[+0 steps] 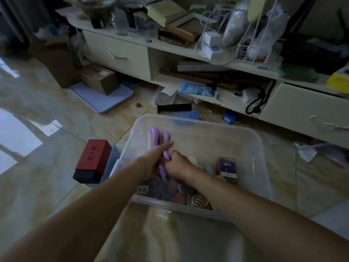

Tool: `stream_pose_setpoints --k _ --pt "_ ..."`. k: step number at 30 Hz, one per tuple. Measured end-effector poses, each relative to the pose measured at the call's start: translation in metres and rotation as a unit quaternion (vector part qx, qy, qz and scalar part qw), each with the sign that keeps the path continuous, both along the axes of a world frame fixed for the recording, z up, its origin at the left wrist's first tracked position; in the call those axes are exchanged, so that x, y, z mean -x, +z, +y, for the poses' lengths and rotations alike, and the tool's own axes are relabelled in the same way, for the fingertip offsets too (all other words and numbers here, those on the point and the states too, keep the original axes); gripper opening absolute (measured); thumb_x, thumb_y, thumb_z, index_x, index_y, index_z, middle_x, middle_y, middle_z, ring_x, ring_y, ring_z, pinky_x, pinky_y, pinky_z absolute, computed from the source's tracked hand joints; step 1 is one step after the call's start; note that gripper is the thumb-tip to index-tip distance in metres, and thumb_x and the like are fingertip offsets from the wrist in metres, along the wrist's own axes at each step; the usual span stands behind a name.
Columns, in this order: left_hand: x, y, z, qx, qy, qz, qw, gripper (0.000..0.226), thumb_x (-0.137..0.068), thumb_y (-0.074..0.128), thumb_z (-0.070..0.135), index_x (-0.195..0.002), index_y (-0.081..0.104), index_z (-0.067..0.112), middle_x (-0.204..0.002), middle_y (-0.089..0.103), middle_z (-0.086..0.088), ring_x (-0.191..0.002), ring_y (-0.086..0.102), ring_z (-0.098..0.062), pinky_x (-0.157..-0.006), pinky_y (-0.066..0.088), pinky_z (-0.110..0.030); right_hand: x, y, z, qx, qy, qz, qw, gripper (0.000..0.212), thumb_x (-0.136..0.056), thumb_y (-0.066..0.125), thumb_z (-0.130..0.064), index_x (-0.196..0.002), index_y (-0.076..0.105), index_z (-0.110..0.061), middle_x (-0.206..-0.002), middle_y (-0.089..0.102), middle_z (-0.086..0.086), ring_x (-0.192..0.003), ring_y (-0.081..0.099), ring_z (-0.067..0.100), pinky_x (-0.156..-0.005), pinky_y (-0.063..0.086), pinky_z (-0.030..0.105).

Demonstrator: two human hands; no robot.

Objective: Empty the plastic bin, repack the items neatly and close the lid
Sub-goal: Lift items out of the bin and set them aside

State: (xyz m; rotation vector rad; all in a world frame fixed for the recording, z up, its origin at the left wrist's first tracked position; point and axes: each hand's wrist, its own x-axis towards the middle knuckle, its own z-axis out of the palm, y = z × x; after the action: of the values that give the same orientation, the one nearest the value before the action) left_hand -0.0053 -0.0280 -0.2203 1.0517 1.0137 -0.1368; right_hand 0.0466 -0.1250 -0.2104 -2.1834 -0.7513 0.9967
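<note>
The clear bin (256,140) sits on the floor at the six o'clock side of the view. Inside it, toward nine o'clock, the left hand (154,159) and the right hand (177,164) both grasp the purple hooks (164,146) with curled fingers. I think the hooks may snag the small items (175,188) beneath and scatter them.

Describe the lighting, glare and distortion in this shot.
Head view: dim and bluish overall; bright window glare on the glossy floor tiles at left; wide-angle lens bends the cabinet and stretches both forearms; left hand and right hand, gripping the purple pieces over the clear plastic bin, look slightly soft.
</note>
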Motion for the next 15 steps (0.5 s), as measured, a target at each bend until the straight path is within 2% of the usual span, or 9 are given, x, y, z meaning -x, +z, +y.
stream_pose_setpoints --k 3,4,5,7,8,10,12,14,15 --pt "0.003 0.009 0.004 -0.067 0.006 0.036 0.997 0.017 -0.091 0.061 0.019 -0.092 0.062 0.002 -0.076 0.061 -0.018 -0.057 0.063 -0.024 -0.046 0.051 -0.024 0.011 0.01 0.001 -0.022 0.051 0.03 0.998 0.028 -0.086 0.061 -0.029 -0.102 0.07 -0.008 -0.096 0.075 0.016 -0.096 0.07 0.032 -0.093 0.055 0.046" --pt "0.005 0.01 0.008 -0.081 0.014 0.038 0.996 0.014 -0.09 0.058 0.014 -0.091 0.062 0.001 -0.073 0.061 -0.017 -0.053 0.061 -0.024 -0.042 0.049 -0.023 0.012 0.015 -0.001 -0.015 0.071 0.033 0.997 0.022 -0.088 0.062 -0.028 -0.1 0.07 -0.012 -0.098 0.075 0.014 -0.096 0.07 0.029 -0.094 0.054 0.044" --pt "0.009 0.013 0.011 -0.097 0.017 0.045 0.994 0.014 -0.089 0.057 0.012 -0.092 0.063 -0.001 -0.074 0.062 -0.019 -0.055 0.061 -0.027 -0.045 0.051 -0.026 0.012 0.021 -0.003 -0.016 0.092 0.036 0.995 0.013 -0.092 0.061 -0.025 -0.096 0.071 -0.018 -0.099 0.073 0.009 -0.095 0.068 0.024 -0.094 0.054 0.039" --pt "0.015 0.012 0.016 -0.127 0.016 0.05 0.991 0.022 -0.089 0.058 0.012 -0.094 0.062 -0.008 -0.074 0.067 -0.024 -0.06 0.065 -0.03 -0.058 0.059 -0.034 0.005 0.029 -0.007 0.002 0.137 0.007 0.991 0.014 -0.095 0.057 -0.024 -0.087 0.067 -0.028 -0.099 0.069 0.003 -0.092 0.063 0.018 -0.09 0.051 0.034" --pt "0.02 0.013 0.017 -0.149 0.017 0.046 0.988 0.023 -0.091 0.057 0.013 -0.087 0.06 -0.01 -0.063 0.067 -0.022 -0.052 0.066 -0.026 -0.055 0.058 -0.031 -0.001 0.034 -0.009 0.041 0.164 -0.037 0.985 0.015 -0.096 0.055 -0.027 -0.088 0.067 -0.028 -0.102 0.069 0.004 -0.094 0.062 0.019 -0.089 0.05 0.033" --pt "0.03 0.016 0.019 -0.188 0.014 0.05 0.981 0.031 -0.094 0.056 0.016 -0.07 0.05 -0.003 -0.044 0.058 -0.014 -0.033 0.055 -0.019 -0.041 0.048 -0.022 -0.018 0.039 -0.009 0.132 0.198 -0.13 0.963 0.024 -0.097 0.05 -0.027 -0.105 0.071 -0.019 -0.116 0.07 0.007 -0.102 0.064 0.024 -0.089 0.05 0.033" --pt "0.035 0.018 0.025 -0.226 0.006 0.062 0.972 0.028 -0.089 0.063 0.026 -0.075 0.051 0.005 -0.063 0.064 -0.015 -0.05 0.062 -0.021 -0.051 0.052 -0.027 -0.037 0.041 -0.007 0.198 0.209 -0.177 0.941 0.032 -0.098 0.05 -0.024 -0.122 0.069 -0.014 -0.124 0.068 0.008 -0.109 0.064 0.026 -0.093 0.052 0.035" --pt "0.04 0.016 0.03 -0.251 -0.013 0.057 0.966 0.027 -0.083 0.07 0.032 -0.09 0.057 0.01 -0.085 0.068 -0.014 -0.073 0.067 -0.023 -0.06 0.055 -0.03 -0.049 0.041 -0.003 0.24 0.225 -0.197 0.924 0.033 -0.099 0.051 -0.022 -0.126 0.067 -0.013 -0.126 0.067 0.008 -0.11 0.062 0.026 -0.094 0.052 0.038" --pt "0.041 0.015 0.031 -0.269 -0.031 0.058 0.961 0.035 -0.078 0.073 0.037 -0.098 0.059 0.011 -0.09 0.068 -0.012 -0.078 0.067 -0.023 -0.061 0.056 -0.03 -0.054 0.037 -0.001 0.246 0.23 -0.205 0.919 0.033 -0.099 0.051 -0.023 -0.126 0.067 -0.012 -0.126 0.067 0.009 -0.11 0.062 0.027 -0.094 0.052 0.038"
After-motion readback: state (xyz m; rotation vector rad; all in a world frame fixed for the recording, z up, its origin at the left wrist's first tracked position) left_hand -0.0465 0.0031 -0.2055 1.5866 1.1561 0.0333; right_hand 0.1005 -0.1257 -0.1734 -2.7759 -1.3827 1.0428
